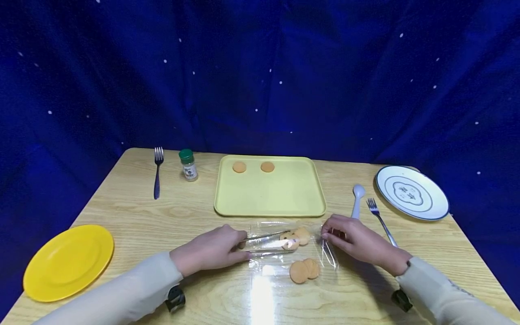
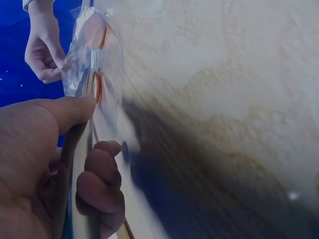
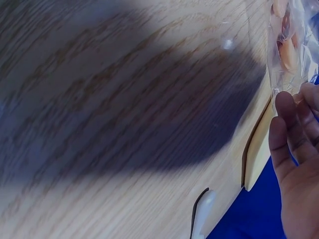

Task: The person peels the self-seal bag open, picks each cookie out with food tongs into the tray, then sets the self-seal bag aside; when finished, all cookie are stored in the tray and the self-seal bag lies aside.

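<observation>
A clear plastic bag [image 1: 329, 259] with several round, flat, orange-tan slices [image 1: 298, 272] in it lies in front of the tray in the head view. My left hand [image 1: 215, 247] grips metal tongs [image 1: 266, 236], thumb on one arm and fingers curled on the other. The tongs' tips reach inside the bag, right at the upper slices [image 1: 290, 241]. At the bag's right side, my right hand [image 1: 357, 237] pinches its edge between thumb and fingers. The left wrist view has the tongs [image 2: 79, 199] in my palm and the bag [image 2: 112, 79] beyond their tips.
A yellow tray [image 1: 270, 194] with two round slices [image 1: 267, 167] along its far side stands behind the bag. Left are a yellow plate [image 1: 69, 262], a fork [image 1: 157, 176] and a green-capped shaker [image 1: 188, 166]. Right are a spoon [image 1: 357, 198], another fork [image 1: 382, 221] and a white plate [image 1: 412, 193].
</observation>
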A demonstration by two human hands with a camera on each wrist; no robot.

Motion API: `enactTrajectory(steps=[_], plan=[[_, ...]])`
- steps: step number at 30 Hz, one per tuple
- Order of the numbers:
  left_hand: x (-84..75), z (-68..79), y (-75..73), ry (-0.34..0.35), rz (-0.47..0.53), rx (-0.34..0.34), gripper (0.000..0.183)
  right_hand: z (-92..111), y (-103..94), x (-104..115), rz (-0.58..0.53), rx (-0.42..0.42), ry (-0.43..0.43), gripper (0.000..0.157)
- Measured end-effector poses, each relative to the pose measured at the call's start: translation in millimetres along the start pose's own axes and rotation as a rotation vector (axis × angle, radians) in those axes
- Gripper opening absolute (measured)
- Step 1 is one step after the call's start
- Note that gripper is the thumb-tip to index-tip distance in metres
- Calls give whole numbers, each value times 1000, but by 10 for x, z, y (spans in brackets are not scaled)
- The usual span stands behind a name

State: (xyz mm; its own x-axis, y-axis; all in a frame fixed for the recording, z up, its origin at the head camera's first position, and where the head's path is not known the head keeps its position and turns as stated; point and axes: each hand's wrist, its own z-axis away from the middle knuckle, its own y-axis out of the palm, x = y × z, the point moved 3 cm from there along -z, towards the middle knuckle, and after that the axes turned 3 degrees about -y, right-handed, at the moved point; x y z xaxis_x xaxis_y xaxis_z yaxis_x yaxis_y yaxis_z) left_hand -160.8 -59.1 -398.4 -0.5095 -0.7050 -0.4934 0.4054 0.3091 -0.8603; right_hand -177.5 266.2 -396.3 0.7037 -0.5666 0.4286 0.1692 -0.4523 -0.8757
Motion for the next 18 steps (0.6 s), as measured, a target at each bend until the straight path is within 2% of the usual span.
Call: enactTrajectory(steps=[4,7,14,18], plan=[[43,74,-49,-4,4,6,33,1,2,-7,-2,1,1,5],[102,176,-145,-13,11,14,30,2,14,-16,-4,0,-6,5],[357,451,-541,-65,62,95,25,1,11,-27,-12,16,10,4],[540,512,-769,-130,112,125,27,-4,-8,-20,-20,30,19,4]])
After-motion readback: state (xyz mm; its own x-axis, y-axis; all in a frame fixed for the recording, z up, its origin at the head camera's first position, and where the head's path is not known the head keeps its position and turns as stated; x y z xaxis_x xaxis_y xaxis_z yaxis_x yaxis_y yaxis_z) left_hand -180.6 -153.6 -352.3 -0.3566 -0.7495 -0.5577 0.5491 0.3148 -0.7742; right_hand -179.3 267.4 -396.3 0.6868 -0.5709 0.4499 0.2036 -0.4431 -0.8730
